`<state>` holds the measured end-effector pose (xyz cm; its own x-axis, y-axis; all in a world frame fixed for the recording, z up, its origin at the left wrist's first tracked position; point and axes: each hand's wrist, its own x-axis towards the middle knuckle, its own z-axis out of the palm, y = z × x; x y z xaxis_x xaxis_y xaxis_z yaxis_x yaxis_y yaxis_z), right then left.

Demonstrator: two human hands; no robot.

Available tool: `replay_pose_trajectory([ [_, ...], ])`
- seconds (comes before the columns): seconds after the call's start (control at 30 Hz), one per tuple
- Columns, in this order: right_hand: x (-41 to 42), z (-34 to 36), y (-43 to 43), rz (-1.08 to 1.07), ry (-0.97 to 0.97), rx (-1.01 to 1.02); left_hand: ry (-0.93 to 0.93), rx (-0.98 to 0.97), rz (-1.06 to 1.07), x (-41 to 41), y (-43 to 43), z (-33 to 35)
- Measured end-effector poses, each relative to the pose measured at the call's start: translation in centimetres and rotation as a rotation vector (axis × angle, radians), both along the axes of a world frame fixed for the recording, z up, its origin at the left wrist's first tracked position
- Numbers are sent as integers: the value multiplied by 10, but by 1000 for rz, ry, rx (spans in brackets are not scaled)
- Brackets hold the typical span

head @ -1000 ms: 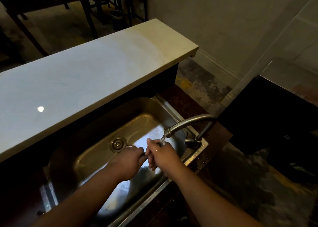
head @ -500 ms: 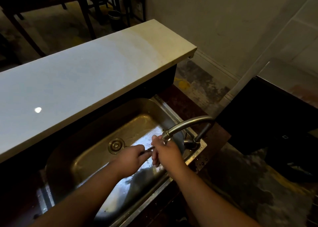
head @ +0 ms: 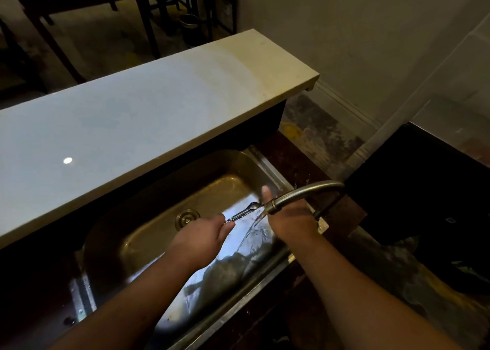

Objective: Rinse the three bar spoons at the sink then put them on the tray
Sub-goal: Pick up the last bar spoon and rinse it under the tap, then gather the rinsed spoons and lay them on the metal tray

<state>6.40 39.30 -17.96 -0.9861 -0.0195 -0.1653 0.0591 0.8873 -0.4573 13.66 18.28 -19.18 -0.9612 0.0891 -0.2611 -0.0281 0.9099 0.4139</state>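
Note:
My left hand is closed around the handles of the metal bar spoons, which stick out to the right with their bowls near the faucet spout. I cannot tell how many spoons are in the bundle. Water runs from the spout into the steel sink just past the spoon tips. My right hand is beside the spout with fingers apart and a fingertip by the spoon bowls; part of it is hidden behind the spout. No tray is in view.
A long pale counter overhangs the far side of the sink. The drain lies left of the spoons. A dark cabinet stands at the right. Dark tables and stools are beyond the counter.
My right hand has let go of the spoons and moved right, beside the spout. The spoon bowls now show clear of both hands, under the water.

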Motion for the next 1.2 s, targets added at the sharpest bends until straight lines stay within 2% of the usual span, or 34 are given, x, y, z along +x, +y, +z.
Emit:
replay_pose_trajectory([
  [0.13,-4,11,-2,145,-212,340,-55,-20,1,6,-7,-3],
  [0.23,2,12,-1,202,-220,428,-48,-1,25,9,-10,-8],
  [0.3,17,6,-6,319,-171,485,-51,29,43,10,-11,-13],
  [0.37,36,3,-16,307,-125,347,-54,112,103,10,-10,-17],
  [0.43,55,-1,-32,282,-215,49,-28,306,246,9,-7,-16],
  [0.53,69,8,-66,322,-418,-287,21,652,492,5,-1,3],
  [0.63,58,36,-96,256,-446,-568,114,842,547,-6,-7,45],
  [0.73,38,86,-119,224,-427,-745,228,880,552,-21,-24,111],
  [0.8,24,124,-135,255,-348,-837,281,870,556,-32,-40,160],
  [0.9,3,198,-157,354,-220,-896,306,918,562,-46,-64,240],
  [1.07,-14,334,-193,540,-117,-1025,564,852,572,-49,-90,379],
  [1.2,-11,415,-210,652,-35,-1093,688,946,566,-44,-97,462],
])
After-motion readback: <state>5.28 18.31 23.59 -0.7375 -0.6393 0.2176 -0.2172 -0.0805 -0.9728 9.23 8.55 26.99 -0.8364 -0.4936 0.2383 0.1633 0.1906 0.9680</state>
